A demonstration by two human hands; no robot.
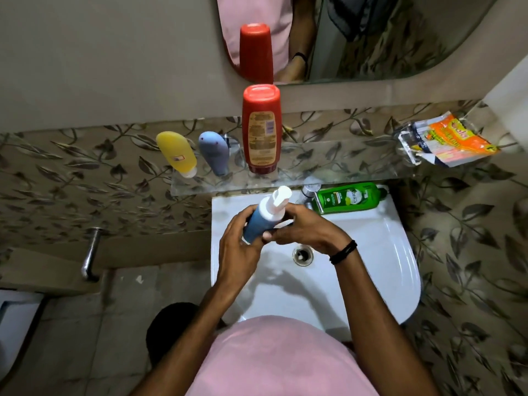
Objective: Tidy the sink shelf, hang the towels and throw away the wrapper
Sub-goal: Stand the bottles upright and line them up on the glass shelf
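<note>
Over the white sink (385,252) both hands hold a blue pump bottle with a white top (264,220). My left hand (238,252) wraps its lower body and my right hand (307,228) grips it from the right. On the glass shelf (328,172) stand a yellow bottle (177,152), a grey-blue bottle (214,151) and a tall red bottle (261,127). An orange and white wrapper (448,141) lies at the shelf's right end. A green bottle (347,197) lies on its side on the sink's back rim. No towels are in view.
A chrome tap (310,192) sits behind the pump bottle. A mirror (371,35) hangs above the shelf. A metal wall spout (91,255) sticks out at the left, with a toilet edge (14,318) below it. Leaf-patterned tiles cover the walls.
</note>
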